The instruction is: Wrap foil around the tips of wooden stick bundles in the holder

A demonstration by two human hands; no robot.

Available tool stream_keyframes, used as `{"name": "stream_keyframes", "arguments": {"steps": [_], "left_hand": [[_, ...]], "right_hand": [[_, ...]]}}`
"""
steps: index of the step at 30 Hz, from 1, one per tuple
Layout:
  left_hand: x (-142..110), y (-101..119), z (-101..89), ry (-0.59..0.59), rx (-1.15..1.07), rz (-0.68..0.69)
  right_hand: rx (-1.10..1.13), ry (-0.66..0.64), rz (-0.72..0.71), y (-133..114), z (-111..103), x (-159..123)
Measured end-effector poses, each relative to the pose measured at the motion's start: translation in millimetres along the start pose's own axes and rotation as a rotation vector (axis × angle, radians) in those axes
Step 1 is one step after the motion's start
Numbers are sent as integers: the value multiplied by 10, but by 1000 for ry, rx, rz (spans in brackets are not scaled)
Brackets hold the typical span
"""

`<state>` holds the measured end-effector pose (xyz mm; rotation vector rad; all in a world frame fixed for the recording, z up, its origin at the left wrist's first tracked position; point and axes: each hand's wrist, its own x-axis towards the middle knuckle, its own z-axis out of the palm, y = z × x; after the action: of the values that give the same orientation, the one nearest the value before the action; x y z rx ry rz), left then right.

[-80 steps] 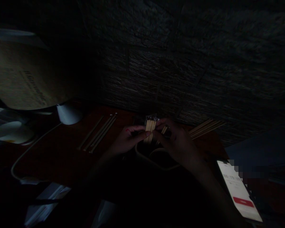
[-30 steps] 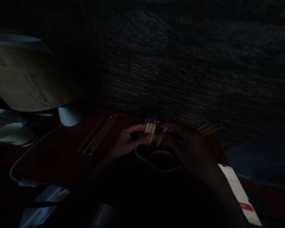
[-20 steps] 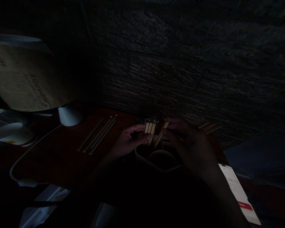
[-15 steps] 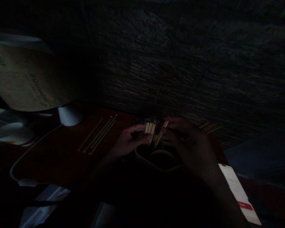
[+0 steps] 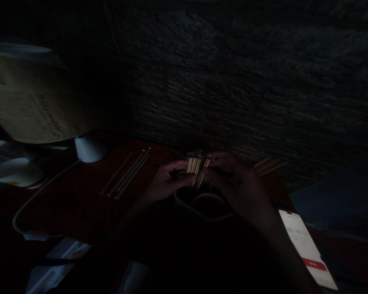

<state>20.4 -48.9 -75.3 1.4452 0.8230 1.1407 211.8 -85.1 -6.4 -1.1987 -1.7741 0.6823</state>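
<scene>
The scene is very dark. My left hand (image 5: 167, 181) is closed round a bundle of pale wooden chopsticks (image 5: 193, 165), with shiny clear wrapping at their top ends. To its right, my right hand (image 5: 242, 179) pinches more chopsticks (image 5: 203, 174) between thumb and fingers, tilted close beside that bundle. Both hands are over a dark container (image 5: 187, 207) with a curved inner wall; the lower chopstick ends reach toward it, and its inside is mostly in shadow. Several thin wrapped chopsticks (image 5: 130, 175) lie on the reddish-brown table (image 5: 79, 200) left of my left hand.
More sticks (image 5: 270, 165) lie behind my right hand by the rough stone wall (image 5: 196, 94). A lit phone (image 5: 306, 247) is beside my right forearm. Leftward are a large tan printed shape (image 5: 33, 98), a white cone (image 5: 89, 150), a white cup (image 5: 18, 171) and a pale cable (image 5: 46, 187).
My right hand has moved slightly left with its chopsticks, closing the gap to the bundle in my left hand. My left hand has stayed nearly still.
</scene>
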Motion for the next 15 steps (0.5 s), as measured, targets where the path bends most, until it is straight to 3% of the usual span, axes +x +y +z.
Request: {"name": "stream_keyframes", "arguments": {"steps": [11, 15], "left_hand": [[12, -6, 4, -3, 6, 6], [3, -4, 8, 10, -14, -53]], "right_hand": [[32, -2, 4, 46, 51, 38], [-15, -1, 19, 41, 48, 38]]}}
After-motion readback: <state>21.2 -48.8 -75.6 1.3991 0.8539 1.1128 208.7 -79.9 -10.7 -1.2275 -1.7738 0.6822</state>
